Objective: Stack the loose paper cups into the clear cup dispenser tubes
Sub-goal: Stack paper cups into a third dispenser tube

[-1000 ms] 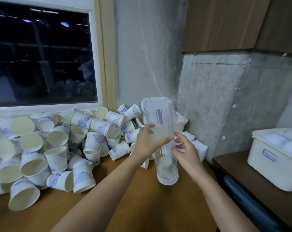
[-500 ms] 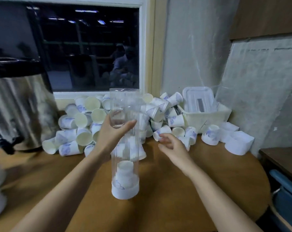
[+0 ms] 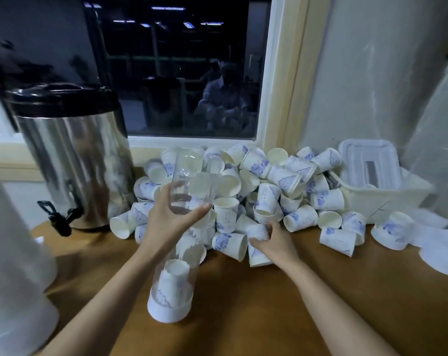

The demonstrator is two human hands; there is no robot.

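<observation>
A clear cup dispenser tube (image 3: pixel 175 255) with a white base stands tilted on the wooden table, a few white paper cups stacked at its bottom. My left hand (image 3: pixel 170 219) grips the tube around its middle. Behind it, under the window, lies a big pile of loose paper cups (image 3: pixel 266 186), white with blue prints. My right hand (image 3: pixel 271 240) reaches into the front of the pile, its fingers curled round one paper cup (image 3: pixel 257 242) that lies on its side.
A steel drinks urn (image 3: pixel 71 160) with a black tap stands at the left. At the back right sits a white plastic bin (image 3: pixel 379 191) with a lid. More white shapes lie at the right edge and a large white object fills the near left.
The view has swung left, bringing the urn in. My right hand left the tube and reached forward into the pile, closing on a cup. My left hand still holds the tube.
</observation>
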